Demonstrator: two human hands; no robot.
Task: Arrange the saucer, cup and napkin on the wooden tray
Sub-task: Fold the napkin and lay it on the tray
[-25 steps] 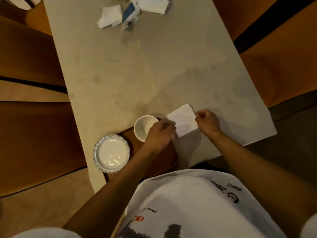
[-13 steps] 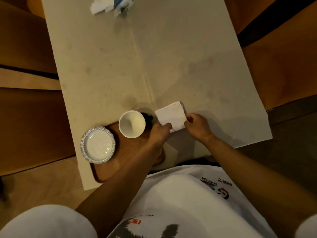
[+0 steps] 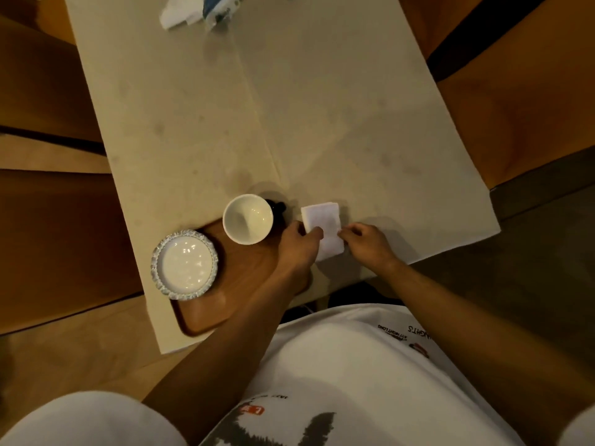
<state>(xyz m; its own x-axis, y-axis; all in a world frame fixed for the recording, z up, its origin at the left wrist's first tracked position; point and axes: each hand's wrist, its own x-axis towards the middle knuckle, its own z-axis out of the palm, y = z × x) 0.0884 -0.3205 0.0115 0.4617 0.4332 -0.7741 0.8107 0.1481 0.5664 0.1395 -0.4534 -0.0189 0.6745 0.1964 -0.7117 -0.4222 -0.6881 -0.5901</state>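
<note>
A white folded napkin (image 3: 323, 222) lies on the pale table, just right of the wooden tray (image 3: 238, 281). My left hand (image 3: 297, 244) pinches the napkin's left edge and my right hand (image 3: 367, 244) pinches its right edge. The white cup (image 3: 247, 218), with a dark handle at its right, stands at the tray's far end. A white saucer (image 3: 185, 264) with a ribbed blue-grey rim rests on the tray's left side, overhanging the tray's edge. My left forearm crosses over the tray's right part.
The beige table (image 3: 273, 101) runs away from me; its near edge lies just below my hands. Loose white napkins (image 3: 177, 16) and a blue-and-white packet (image 3: 220, 8) sit at the far end. Orange-brown seats flank both sides.
The napkin has been folded narrower, from a wide square to a slim rectangle, and both hands have closed in on its edges. The camera view has shifted, so cup and saucer appear further left.
</note>
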